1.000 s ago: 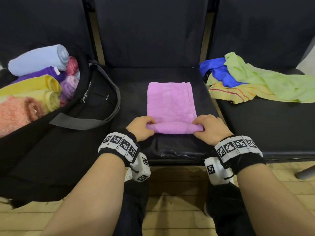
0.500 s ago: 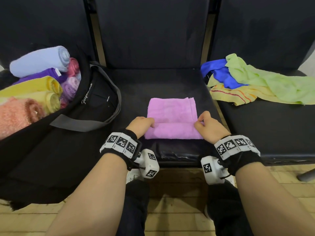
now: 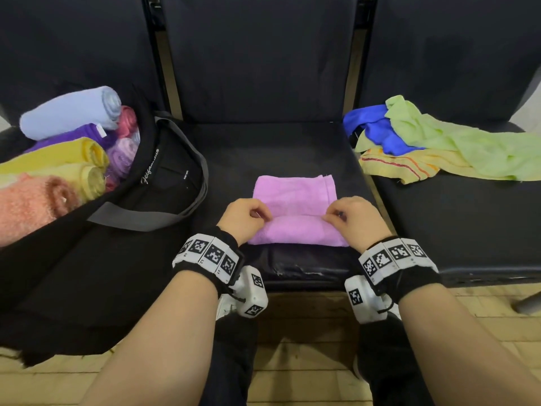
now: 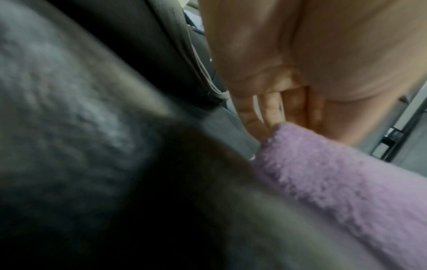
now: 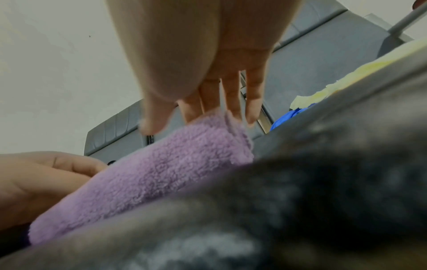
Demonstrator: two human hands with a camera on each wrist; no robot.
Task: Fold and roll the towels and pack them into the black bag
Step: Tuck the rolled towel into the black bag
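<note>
The soft pink-purple terry towel (image 3: 294, 212) lies on the black padded chair seat (image 3: 263, 148), its near part already rolled into a thick roll. The left hand (image 3: 244, 216) holds the left end of this roll, fingers curled over its top; the right hand (image 3: 352, 219) holds the right end in the same way. In the right wrist view the fingers (image 5: 233, 98) reach down onto the towel's (image 5: 161, 169) edge; in the left wrist view the fingers (image 4: 272, 109) are behind the towel's (image 4: 342, 184) end, but the picture is blurred. So each grip is narrow, closed on the roll. To the left of the left hand stands the open black fabric bag (image 3: 87, 259) with rolled towels (image 3: 70, 115) of several colours inside. To the right of the right hand, on the next seat, lies a loose heap of green, blue and yellow cloths (image 3: 439, 142)
</note>
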